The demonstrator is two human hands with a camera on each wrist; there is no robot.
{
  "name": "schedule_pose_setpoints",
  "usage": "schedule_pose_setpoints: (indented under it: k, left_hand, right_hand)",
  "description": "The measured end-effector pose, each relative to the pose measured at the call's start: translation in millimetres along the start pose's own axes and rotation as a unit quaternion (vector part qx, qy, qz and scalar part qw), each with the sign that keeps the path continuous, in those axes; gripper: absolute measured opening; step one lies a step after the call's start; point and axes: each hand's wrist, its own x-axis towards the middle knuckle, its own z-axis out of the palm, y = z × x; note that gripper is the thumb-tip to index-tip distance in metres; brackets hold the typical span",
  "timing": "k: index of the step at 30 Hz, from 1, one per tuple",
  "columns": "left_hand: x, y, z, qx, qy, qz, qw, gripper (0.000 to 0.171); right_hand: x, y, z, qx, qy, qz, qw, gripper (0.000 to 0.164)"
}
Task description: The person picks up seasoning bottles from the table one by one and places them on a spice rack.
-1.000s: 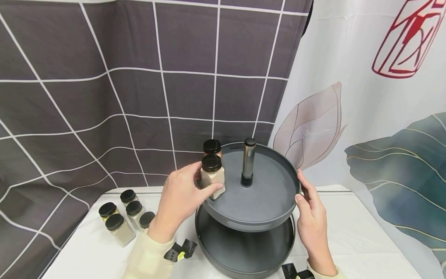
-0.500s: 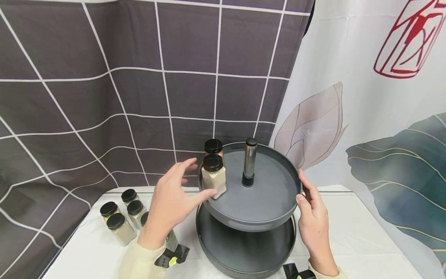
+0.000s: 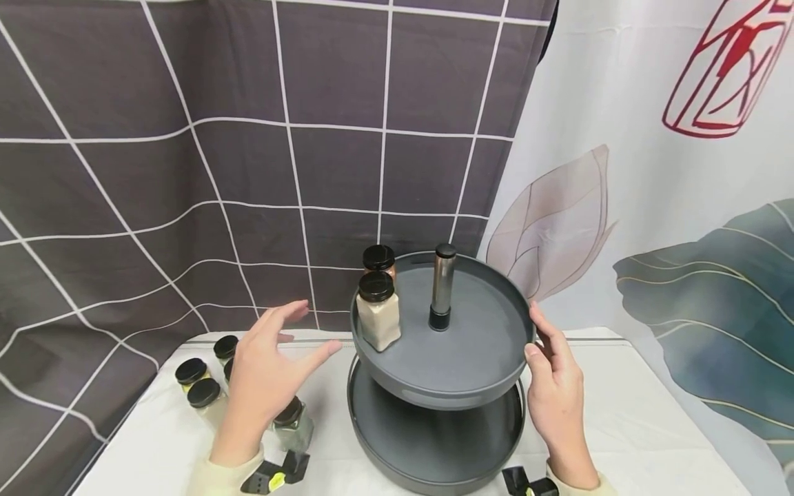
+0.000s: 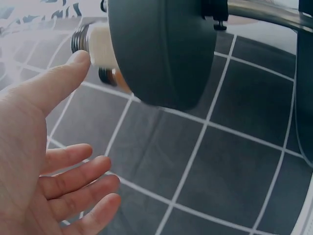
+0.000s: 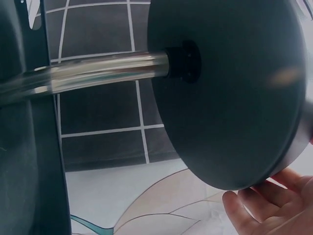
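Note:
My left hand (image 3: 263, 379) hovers left of the two-tier round tray, its fingers spread and nothing in them. On the left side of the upper tier (image 3: 471, 351) stands a square jar of cream-coloured powder (image 3: 380, 324) with a black lid. Behind it is a second black-lidded jar (image 3: 378, 257) with orange-brown contents, mostly hidden. My right hand (image 3: 558, 393) grips the right rim of the upper tier, thumb at the front and fingers round the edge; the right wrist view shows those fingers (image 5: 259, 200) at its underside. A metal post (image 3: 442, 282) rises through the tier.
Below, the wider lower tier (image 3: 434, 441) rests on the white-covered table (image 3: 639, 413). More black-lidded jars stand at the left, among them a pale one (image 3: 207, 399) and a greenish one (image 3: 296, 428), partly behind my left hand. A grey gridded curtain (image 3: 335, 76) hangs behind.
My left hand has let go of the cream powder jar, leaving it on the upper tier, and has moved left and down toward the other jars. The right hand keeps its place.

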Motion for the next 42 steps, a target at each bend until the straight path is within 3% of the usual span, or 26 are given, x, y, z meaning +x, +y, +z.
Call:
schedule_pose_setpoints:
  k: [12,22,26,34,42]
  left_hand:
    - [-23.5,-29.4,-6.8,0.031,-0.015,-0.100,0.9944,0.063]
    - [-42.0,-47.5,-10.2,0.049,-0.029,-0.123,0.9908,0.060]
    - [-47.5,-50.3,-12.5,0.073,-0.047,-0.141,0.9861,0.067]
    - [-53.7,-45.3,-17.6,0.121,-0.077,-0.205,0.9683,0.083]
    - [-58.7,-45.0,-19.0,0.136,-0.099,-0.218,0.9615,0.084]
  right_hand:
    - [0,0,1,0.002,0.015,-0.009,1.000,0.037]
    - [0,-1,1,0.000,0.023,-0.009,1.000,0.036]
    - [0,-1,1,-0.002,0.025,-0.008,1.000,0.035]
    - [-1,0,2,0.000,0.027,-0.014,1.000,0.033]
    - [-1,1,3,0.008,0.028,-0.021,0.999,0.030]
